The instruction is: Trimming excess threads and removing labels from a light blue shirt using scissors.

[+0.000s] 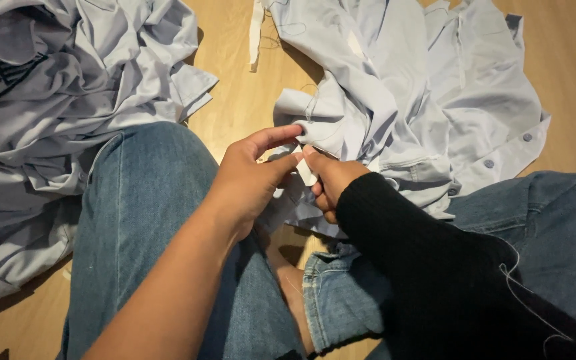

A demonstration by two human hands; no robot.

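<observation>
A small white tag (306,175) on the pale blue shirt (395,100) is pinched between both hands, left hand (251,177) and right hand (331,183) closed together; the fabric could be torn if pulled apart too hard

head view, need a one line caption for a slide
Seated on a wooden floor, left hand and right hand pinch a pale blue shirt over jeans.
</observation>
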